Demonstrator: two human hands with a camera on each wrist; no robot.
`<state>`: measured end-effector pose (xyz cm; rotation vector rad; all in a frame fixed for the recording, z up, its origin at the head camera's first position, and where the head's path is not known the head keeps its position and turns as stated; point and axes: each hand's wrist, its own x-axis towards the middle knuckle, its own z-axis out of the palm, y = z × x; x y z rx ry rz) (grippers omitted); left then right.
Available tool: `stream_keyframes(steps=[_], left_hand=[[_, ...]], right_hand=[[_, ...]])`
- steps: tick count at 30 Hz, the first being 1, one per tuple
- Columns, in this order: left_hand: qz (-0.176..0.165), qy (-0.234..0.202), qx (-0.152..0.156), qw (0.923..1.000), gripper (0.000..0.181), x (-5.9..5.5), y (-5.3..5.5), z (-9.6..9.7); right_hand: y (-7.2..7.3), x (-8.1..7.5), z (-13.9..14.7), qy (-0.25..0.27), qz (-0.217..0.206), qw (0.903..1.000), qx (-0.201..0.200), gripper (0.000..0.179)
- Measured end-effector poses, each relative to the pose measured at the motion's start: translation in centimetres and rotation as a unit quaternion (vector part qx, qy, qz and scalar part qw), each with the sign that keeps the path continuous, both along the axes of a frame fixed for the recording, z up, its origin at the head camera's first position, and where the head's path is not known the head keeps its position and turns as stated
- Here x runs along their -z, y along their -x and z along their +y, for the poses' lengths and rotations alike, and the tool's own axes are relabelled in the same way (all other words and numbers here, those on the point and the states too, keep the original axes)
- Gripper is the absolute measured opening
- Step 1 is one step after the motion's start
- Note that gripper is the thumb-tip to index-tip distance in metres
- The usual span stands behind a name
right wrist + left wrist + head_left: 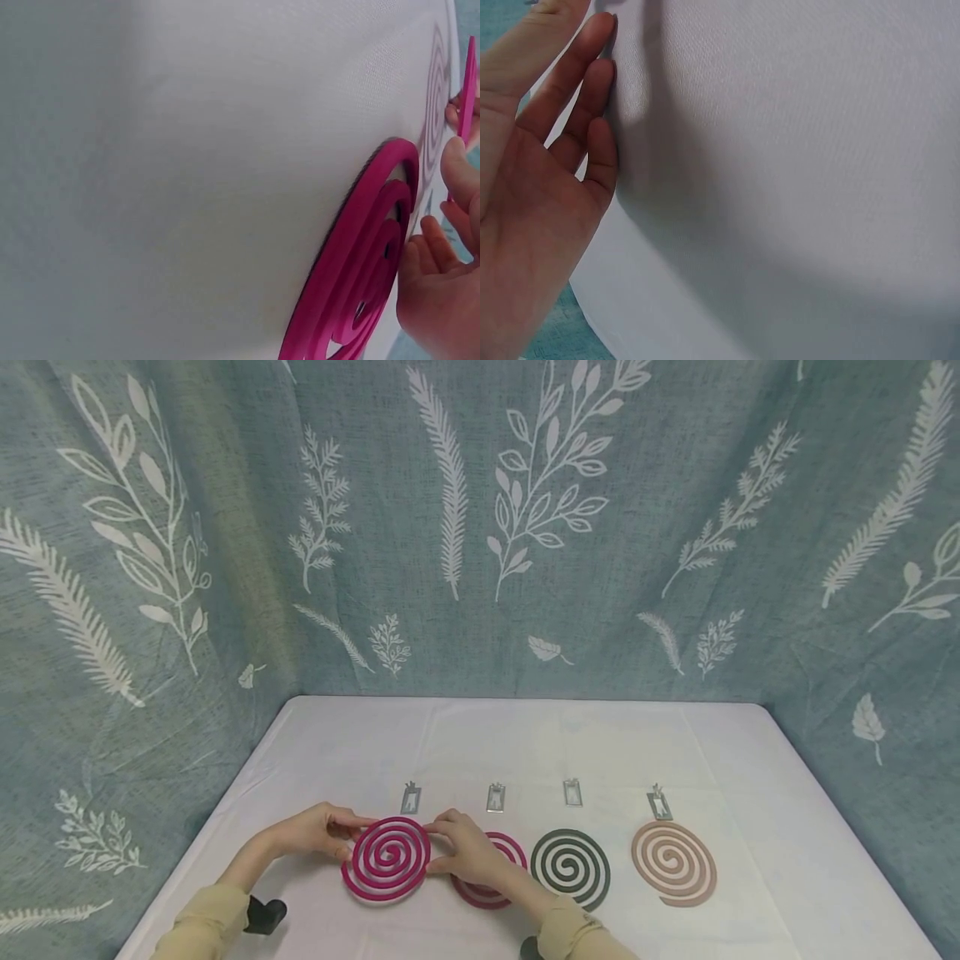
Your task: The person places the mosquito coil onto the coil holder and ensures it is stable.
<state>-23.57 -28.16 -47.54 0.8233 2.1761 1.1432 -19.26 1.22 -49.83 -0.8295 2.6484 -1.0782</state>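
Observation:
A bright pink mosquito coil (390,858) is held up off the white cloth, tilted. My left hand (318,829) grips its left edge, with the thumb low and a finger at the top. At the right edge, my right hand (474,853) pinches it between thumb and index finger. In the right wrist view the held coil (466,97) appears edge-on. A second pink coil (491,900) lies flat, partly covered by my right hand and wrist. In the left wrist view, my left hand (547,165) shows its lower fingers near the cloth; the coil is out of sight.
A dark green coil (570,864) and a tan coil (673,864) lie further right. Several small metal coil stands form a row behind: one stand (410,797) at left, one (659,802) at right. Leaf-patterned curtain (480,527) surrounds the white table (525,739).

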Motion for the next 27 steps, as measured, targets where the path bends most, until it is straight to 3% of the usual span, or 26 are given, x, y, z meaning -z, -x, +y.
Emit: stream_keyframes(steps=[6, 14, 21, 27], left_hand=[[-0.017, 0.000, -0.012, 0.9998, 0.053, -0.2, -0.1, 0.3], [0.000, -0.007, -0.014, 0.9999, 0.055, -0.7, 0.0, 0.2], [0.004, -0.004, -0.037, 0.9993, 0.056, -1.7, -0.2, 0.2], [-0.017, -0.005, -0.077, 0.9969, 0.058, -2.5, -0.5, 0.4]], right_hand=[[0.3, 0.4, 0.3, 0.025, -0.020, 0.9995, -0.004, 0.052], [0.5, 0.3, 0.6, 0.094, -0.048, 0.9944, -0.004, 0.053], [0.5, -0.4, 0.7, 0.160, -0.110, 0.9809, -0.006, 0.052], [0.5, -0.8, 1.0, 0.222, -0.140, 0.9649, -0.008, 0.052]])
